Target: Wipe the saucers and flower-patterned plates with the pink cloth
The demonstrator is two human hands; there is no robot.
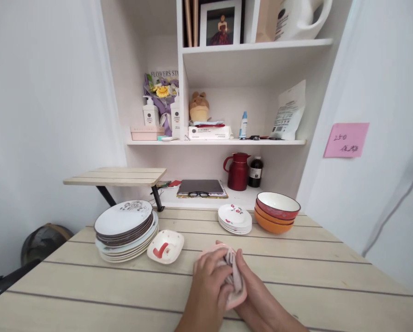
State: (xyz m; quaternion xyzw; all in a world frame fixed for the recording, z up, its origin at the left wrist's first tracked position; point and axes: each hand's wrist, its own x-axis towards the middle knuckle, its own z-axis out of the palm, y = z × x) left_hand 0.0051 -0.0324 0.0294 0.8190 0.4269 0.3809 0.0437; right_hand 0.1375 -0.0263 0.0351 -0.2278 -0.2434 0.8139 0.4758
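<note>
Close to the table's front edge, a small pink dish (239, 299) is held tilted between my two hands. My left hand (208, 281) lies over it, palm down, with bent fingers pressing a striped grey-white cloth (231, 263) into the dish. Underneath and on the right side, my right hand (256, 288) grips the dish, its thumb up along the cloth and fingertips showing past the far rim. Much of the dish's inside is hidden by the fingers and cloth. To the left of my hands sits a squarish white dish (173, 244) with a red mark.
A stack of large plates (123, 221) stands at the left, beside a small raised wooden shelf (116, 176). Farther back are small flowered plates (234, 216) and stacked orange and red bowls (275, 223). Behind them, a white shelf unit holds a red jug (238, 173), a dark bottle (255, 173) and a laptop (201, 186).
</note>
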